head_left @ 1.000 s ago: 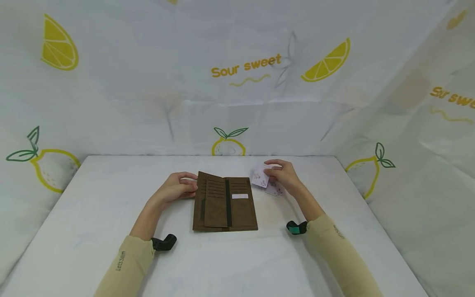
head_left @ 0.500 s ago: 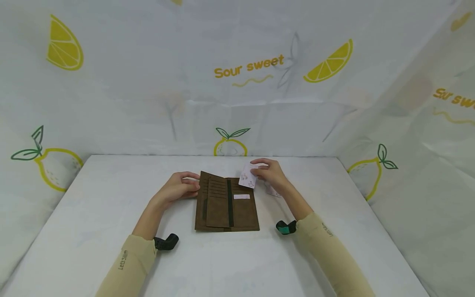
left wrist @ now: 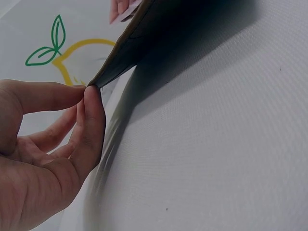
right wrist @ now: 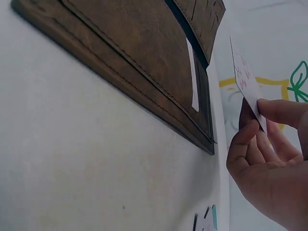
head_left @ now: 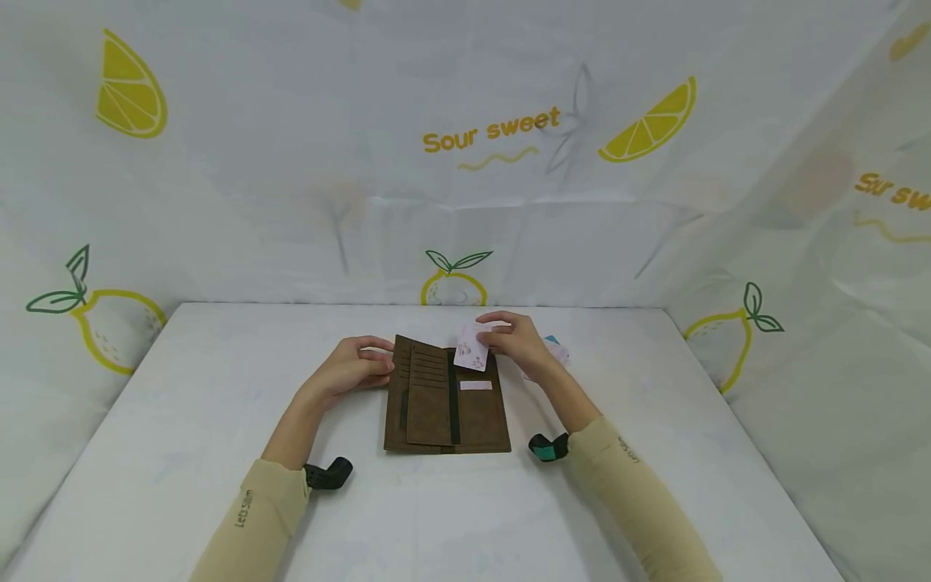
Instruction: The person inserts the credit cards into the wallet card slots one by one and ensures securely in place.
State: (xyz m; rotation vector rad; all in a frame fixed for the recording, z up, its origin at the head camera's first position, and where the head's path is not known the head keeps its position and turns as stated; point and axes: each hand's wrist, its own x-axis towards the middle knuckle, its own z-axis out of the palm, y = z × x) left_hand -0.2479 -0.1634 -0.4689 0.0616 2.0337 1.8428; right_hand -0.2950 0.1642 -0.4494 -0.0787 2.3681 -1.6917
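Note:
A brown wallet (head_left: pixel 480 420) lies spread on the white table, with rows of card slots on both halves. One pale card (head_left: pixel 476 385) shows as a strip in a slot on its right half. My left hand (head_left: pixel 354 365) pinches the wallet's raised left edge between thumb and fingers, plain in the left wrist view, where the wallet's underside (left wrist: pixel 144 36) shows. My right hand (head_left: pixel 518 343) pinches a pale pink patterned card (right wrist: pixel 248 82) by its edge. In the head view this card overlaps the top of the wallet's right half.
More cards (head_left: pixel 556 350) lie on the table right of the wallet, partly hidden behind my right hand; a blue edge shows among them. A white cloth with lemon prints (head_left: pixel 454 287) hangs behind the table's far edge.
My right hand has lifted the card off the spot beside the wallet and carried it left, over the wallet's upper right. My left hand keeps its pinch on the wallet's edge.

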